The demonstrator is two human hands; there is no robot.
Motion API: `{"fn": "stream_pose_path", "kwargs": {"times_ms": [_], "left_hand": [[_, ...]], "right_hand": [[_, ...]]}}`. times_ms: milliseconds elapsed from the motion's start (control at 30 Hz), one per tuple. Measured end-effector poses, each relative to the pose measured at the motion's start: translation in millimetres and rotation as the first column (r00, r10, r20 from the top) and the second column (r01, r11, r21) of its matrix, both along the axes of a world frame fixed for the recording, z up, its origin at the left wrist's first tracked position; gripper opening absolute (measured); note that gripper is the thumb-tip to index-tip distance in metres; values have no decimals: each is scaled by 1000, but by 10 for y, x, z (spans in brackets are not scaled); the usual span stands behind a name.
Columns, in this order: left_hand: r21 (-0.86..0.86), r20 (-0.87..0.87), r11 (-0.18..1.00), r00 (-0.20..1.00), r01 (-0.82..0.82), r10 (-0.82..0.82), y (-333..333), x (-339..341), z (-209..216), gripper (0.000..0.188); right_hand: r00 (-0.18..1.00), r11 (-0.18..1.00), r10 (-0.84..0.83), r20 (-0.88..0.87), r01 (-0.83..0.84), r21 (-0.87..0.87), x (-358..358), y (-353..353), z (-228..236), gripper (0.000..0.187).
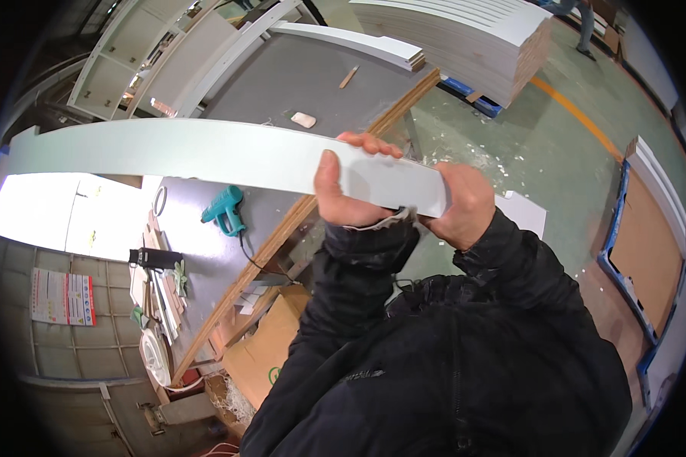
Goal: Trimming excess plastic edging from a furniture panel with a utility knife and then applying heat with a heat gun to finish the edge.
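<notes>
A long white panel strip (206, 152) reaches from the far left to just in front of my chest, above the grey workbench. My left hand (343, 183) wraps round it near its close end, thumb lying over the white face and fingertips showing past the far edge. At the very end, my right hand (465, 202) is closed over the strip's corner; its fingertips are partly hidden behind the panel. Below the strip, a teal heat gun (225, 211) lies on the bench with its cord running to the front edge.
The grey bench (282, 76) has a wooden edge and holds a pale block (303, 119), a black bottle (155, 258) and white strips (351, 42). A cardboard box (263, 343) sits below. Stacked white panels (465, 46) stand beyond; a person (585, 27) is at the far right.
</notes>
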State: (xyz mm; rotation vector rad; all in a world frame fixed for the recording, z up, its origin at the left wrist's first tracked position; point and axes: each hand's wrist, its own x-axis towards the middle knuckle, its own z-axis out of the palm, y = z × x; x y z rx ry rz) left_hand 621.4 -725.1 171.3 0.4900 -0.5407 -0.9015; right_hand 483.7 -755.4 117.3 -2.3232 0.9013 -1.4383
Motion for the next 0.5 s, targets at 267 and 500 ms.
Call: {"fn": "stream_pose_path", "kwargs": {"times_ms": [267,500], "left_hand": [[-1,91,997,993,80,-79,-21,-37,-34,45],[-203,79,942,963,267,-256,-90,454,284,50]], "right_hand": [[998,999,5,56,-2,-46,72,-38,-16,59],[996,997,-19,-89,12,-76,-386,-130,-244,70]]}}
